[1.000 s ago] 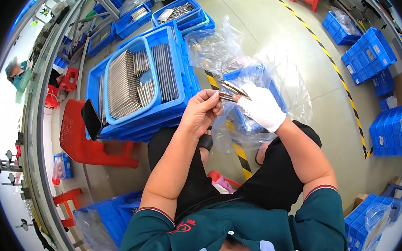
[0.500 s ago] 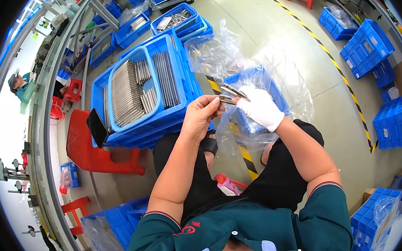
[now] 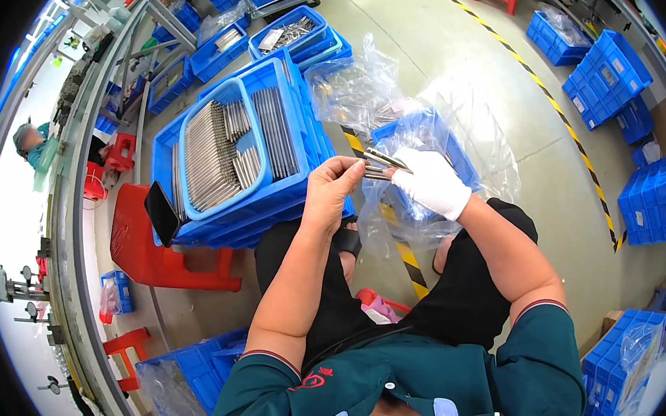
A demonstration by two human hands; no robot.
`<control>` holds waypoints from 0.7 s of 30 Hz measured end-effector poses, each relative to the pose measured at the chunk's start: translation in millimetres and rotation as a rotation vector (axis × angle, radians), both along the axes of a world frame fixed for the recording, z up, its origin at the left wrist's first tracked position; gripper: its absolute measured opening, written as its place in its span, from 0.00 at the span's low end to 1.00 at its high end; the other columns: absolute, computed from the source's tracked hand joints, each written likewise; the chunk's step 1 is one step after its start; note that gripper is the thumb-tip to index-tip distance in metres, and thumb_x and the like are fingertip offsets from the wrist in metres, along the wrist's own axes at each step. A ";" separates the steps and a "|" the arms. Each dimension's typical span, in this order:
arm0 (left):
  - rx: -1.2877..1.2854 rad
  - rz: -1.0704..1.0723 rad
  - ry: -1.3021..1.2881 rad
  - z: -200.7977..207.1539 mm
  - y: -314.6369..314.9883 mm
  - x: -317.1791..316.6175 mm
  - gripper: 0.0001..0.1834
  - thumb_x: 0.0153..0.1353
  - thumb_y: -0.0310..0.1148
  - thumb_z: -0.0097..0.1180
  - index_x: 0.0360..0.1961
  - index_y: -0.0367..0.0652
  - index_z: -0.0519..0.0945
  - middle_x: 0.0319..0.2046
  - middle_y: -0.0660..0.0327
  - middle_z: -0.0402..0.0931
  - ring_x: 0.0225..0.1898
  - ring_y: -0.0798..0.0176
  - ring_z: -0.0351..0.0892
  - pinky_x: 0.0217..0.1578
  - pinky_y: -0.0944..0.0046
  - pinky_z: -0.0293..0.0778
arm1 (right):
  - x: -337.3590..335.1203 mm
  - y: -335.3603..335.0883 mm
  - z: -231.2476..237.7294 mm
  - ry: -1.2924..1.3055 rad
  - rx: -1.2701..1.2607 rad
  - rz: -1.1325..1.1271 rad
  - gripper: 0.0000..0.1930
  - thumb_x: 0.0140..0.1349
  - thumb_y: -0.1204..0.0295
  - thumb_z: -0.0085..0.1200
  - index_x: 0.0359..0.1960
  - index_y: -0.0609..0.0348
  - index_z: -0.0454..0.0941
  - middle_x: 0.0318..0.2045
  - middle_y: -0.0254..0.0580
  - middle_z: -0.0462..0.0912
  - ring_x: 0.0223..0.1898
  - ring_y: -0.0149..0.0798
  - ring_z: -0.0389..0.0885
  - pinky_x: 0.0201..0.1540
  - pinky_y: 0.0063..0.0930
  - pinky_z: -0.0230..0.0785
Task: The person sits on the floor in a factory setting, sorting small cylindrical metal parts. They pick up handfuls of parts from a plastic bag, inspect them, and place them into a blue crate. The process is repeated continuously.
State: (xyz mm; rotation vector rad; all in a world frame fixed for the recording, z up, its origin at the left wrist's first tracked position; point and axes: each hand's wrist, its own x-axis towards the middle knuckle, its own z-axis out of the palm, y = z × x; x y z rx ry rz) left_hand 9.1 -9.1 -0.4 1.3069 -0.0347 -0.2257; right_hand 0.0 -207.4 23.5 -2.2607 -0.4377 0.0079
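1. The left hand (image 3: 336, 183), which is bare, is closed with thumb and finger at the left ends of a few metal rods (image 3: 380, 158).
2. The right hand (image 3: 432, 186), in a white glove, grips the same rods from the right side.
3. The rods are between the two hands, in front of the person, near a clear bag (image 3: 494, 146) and a blue crate (image 3: 466, 157).
4. At left, a light blue tray (image 3: 258, 130) with many similar rods sits on a blue bin (image 3: 273, 217).
5. A red stool (image 3: 150, 244) stands at the near left of this bin.
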 end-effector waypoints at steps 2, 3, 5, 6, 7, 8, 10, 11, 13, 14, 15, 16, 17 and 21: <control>0.001 -0.013 0.012 -2.8 2.5 0.7 0.10 0.59 0.31 0.59 0.36 0.34 0.79 0.24 0.67 0.73 0.22 0.77 0.64 0.24 0.76 0.60 | -1.6 1.9 4.9 0.013 -0.018 0.000 0.12 0.59 0.62 0.52 0.32 0.60 0.74 0.22 0.52 0.75 0.25 0.52 0.75 0.29 0.39 0.65; 0.001 -0.019 0.017 -3.6 3.9 0.9 0.10 0.59 0.31 0.60 0.36 0.34 0.79 0.24 0.67 0.73 0.22 0.77 0.64 0.24 0.76 0.60 | -2.3 2.4 6.5 0.020 -0.027 0.000 0.13 0.59 0.61 0.52 0.32 0.60 0.74 0.22 0.53 0.75 0.26 0.54 0.75 0.30 0.40 0.65; 0.009 -0.024 0.029 -1.7 3.8 0.7 0.09 0.59 0.30 0.60 0.36 0.34 0.79 0.24 0.67 0.73 0.22 0.77 0.64 0.24 0.76 0.60 | -2.7 1.3 1.1 -0.030 -0.044 -0.006 0.13 0.59 0.61 0.51 0.31 0.59 0.74 0.22 0.53 0.76 0.26 0.54 0.75 0.30 0.40 0.65; 0.013 -0.026 0.035 -0.4 3.1 0.5 0.09 0.58 0.30 0.60 0.36 0.34 0.79 0.24 0.67 0.73 0.22 0.77 0.65 0.24 0.76 0.60 | -3.2 0.7 -0.8 -0.054 -0.053 -0.010 0.13 0.59 0.61 0.51 0.31 0.59 0.74 0.22 0.53 0.76 0.27 0.54 0.76 0.30 0.41 0.65; 0.031 -0.019 0.024 0.7 3.2 -0.1 0.09 0.58 0.30 0.60 0.36 0.34 0.79 0.24 0.67 0.73 0.22 0.76 0.65 0.24 0.76 0.61 | -4.3 1.6 0.4 -0.057 -0.080 -0.008 0.13 0.60 0.60 0.50 0.31 0.59 0.73 0.22 0.52 0.76 0.27 0.54 0.76 0.30 0.42 0.66; 0.049 -0.012 0.012 2.1 3.1 -0.7 0.09 0.58 0.29 0.60 0.36 0.34 0.79 0.24 0.67 0.73 0.22 0.76 0.65 0.24 0.76 0.61 | -5.9 3.1 3.6 -0.060 -0.107 -0.007 0.14 0.61 0.59 0.49 0.31 0.58 0.72 0.23 0.52 0.76 0.27 0.55 0.76 0.31 0.43 0.66; 0.030 -0.020 0.009 2.1 3.7 -0.6 0.09 0.58 0.29 0.60 0.35 0.34 0.80 0.23 0.67 0.73 0.22 0.76 0.65 0.24 0.76 0.61 | -7.3 4.5 7.4 -0.059 -0.123 -0.006 0.14 0.61 0.58 0.48 0.32 0.58 0.71 0.23 0.51 0.77 0.28 0.55 0.77 0.31 0.43 0.67; -0.007 -0.034 0.018 1.1 5.2 0.0 0.08 0.58 0.29 0.60 0.35 0.34 0.80 0.23 0.67 0.73 0.22 0.76 0.65 0.24 0.75 0.62 | -7.8 4.8 8.6 -0.055 -0.112 -0.007 0.14 0.61 0.58 0.48 0.32 0.58 0.71 0.23 0.51 0.77 0.28 0.54 0.77 0.31 0.43 0.67; -0.058 -0.042 0.036 -0.4 5.3 0.6 0.08 0.58 0.29 0.60 0.35 0.34 0.80 0.22 0.67 0.73 0.22 0.76 0.65 0.25 0.75 0.62 | -8.5 4.9 8.3 -0.054 -0.102 -0.014 0.14 0.61 0.58 0.48 0.32 0.57 0.71 0.23 0.51 0.77 0.28 0.54 0.77 0.31 0.43 0.67; -0.072 -0.035 0.044 -1.1 3.7 -0.1 0.08 0.58 0.29 0.60 0.35 0.34 0.80 0.22 0.67 0.73 0.22 0.75 0.65 0.25 0.75 0.62 | -9.4 5.2 6.6 -0.058 -0.102 -0.021 0.14 0.61 0.58 0.48 0.32 0.57 0.71 0.23 0.51 0.77 0.28 0.54 0.77 0.31 0.43 0.67; -0.086 -0.027 0.053 -2.0 2.4 -0.7 0.08 0.58 0.29 0.60 0.35 0.34 0.80 0.22 0.67 0.73 0.22 0.75 0.65 0.25 0.74 0.62 | -10.3 5.7 5.3 -0.062 -0.103 -0.028 0.14 0.61 0.58 0.48 0.31 0.57 0.71 0.24 0.51 0.77 0.28 0.54 0.77 0.31 0.43 0.67; -0.109 -0.018 0.068 -3.9 1.7 -1.3 0.08 0.58 0.29 0.60 0.35 0.34 0.80 0.22 0.67 0.73 0.22 0.75 0.65 0.25 0.74 0.62 | -11.4 6.5 4.8 -0.056 -0.096 -0.035 0.14 0.61 0.59 0.48 0.31 0.57 0.71 0.24 0.51 0.77 0.28 0.54 0.77 0.31 0.43 0.67; -0.132 -0.009 0.084 -6.2 1.2 -1.8 0.08 0.58 0.30 0.60 0.34 0.34 0.80 0.22 0.66 0.72 0.22 0.75 0.65 0.25 0.74 0.62 | -12.5 7.6 4.6 -0.050 -0.089 -0.043 0.13 0.61 0.59 0.48 0.31 0.57 0.71 0.24 0.50 0.77 0.28 0.54 0.77 0.31 0.43 0.67; -0.273 -0.053 0.146 -8.7 -2.0 -2.3 0.09 0.59 0.33 0.60 0.35 0.36 0.80 0.22 0.68 0.73 0.23 0.76 0.65 0.25 0.74 0.60 | -10.7 6.7 -1.4 -0.050 -0.040 -0.053 0.13 0.62 0.60 0.48 0.32 0.57 0.71 0.24 0.51 0.77 0.28 0.54 0.77 0.32 0.43 0.67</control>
